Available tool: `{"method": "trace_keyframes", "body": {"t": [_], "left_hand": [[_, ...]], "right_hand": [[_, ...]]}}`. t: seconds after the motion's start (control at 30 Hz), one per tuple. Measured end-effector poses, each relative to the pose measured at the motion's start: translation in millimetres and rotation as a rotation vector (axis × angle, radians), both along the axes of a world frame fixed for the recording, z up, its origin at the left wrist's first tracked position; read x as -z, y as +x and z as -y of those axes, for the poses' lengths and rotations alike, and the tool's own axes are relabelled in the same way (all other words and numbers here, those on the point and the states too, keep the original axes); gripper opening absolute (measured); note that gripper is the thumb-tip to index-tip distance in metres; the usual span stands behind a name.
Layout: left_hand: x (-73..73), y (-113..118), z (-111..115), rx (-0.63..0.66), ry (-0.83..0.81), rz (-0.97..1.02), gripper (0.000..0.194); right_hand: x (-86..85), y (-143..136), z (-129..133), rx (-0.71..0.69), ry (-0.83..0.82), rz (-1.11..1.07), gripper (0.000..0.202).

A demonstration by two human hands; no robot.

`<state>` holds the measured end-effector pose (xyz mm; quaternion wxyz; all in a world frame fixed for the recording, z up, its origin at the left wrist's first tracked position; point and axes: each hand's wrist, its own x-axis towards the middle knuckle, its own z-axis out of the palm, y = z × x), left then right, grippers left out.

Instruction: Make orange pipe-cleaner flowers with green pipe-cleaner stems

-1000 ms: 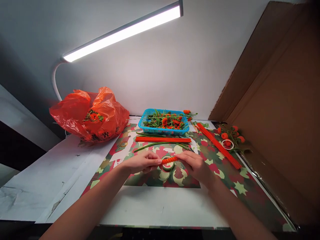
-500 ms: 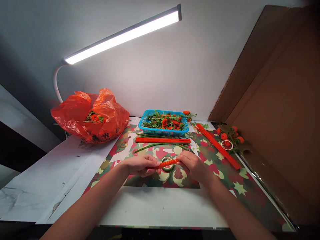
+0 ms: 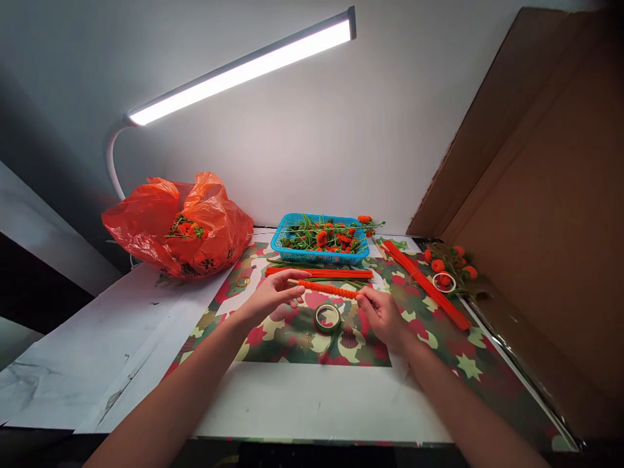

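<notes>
Right fingers (image 3: 366,304) pinch a fuzzy orange spiral (image 3: 329,289) around a pale stick (image 3: 293,281).

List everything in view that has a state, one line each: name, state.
Lamp, lit.
Orange bag, open at the top, flowers inside.
Blue basket, holding flowers and stems.
Tape roll, lying flat.
Orange coil, wound around a stick.
Right hand, closed on the coil's end.
Left hand, thumb and fingers apart at the stick's bare end; contact unclear.
Middle orange bundle, lying flat.
Right orange bundle, lying flat.
Cardboard, standing upright.

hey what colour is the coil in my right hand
The coil is bright orange; the head view shows it.
</notes>
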<state>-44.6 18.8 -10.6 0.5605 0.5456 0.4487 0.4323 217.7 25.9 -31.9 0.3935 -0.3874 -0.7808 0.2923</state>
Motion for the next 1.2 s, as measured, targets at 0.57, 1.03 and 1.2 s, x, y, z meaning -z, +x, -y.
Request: {"method": "trace_keyframes", "body": {"t": [0.57, 1.03, 1.2], "left_hand": [[6.3, 6.2, -2.3, -0.151, 0.223, 0.061, 0.035], [14.1, 12.2, -2.7, -0.184, 0.066, 0.199, 0.038], [14.5, 12.3, -2.8, -0.189, 0.071, 0.271, 0.035]], "right_hand": [[0.9, -5.8, 1.5, -0.229, -0.527, -0.167, 0.045], [-4.0, -12.1, 13.9, -0.051, -0.107, 0.097, 0.029], [-2.1, -15.5, 16.3, -0.098, -0.247, 0.017, 0.034]]}}
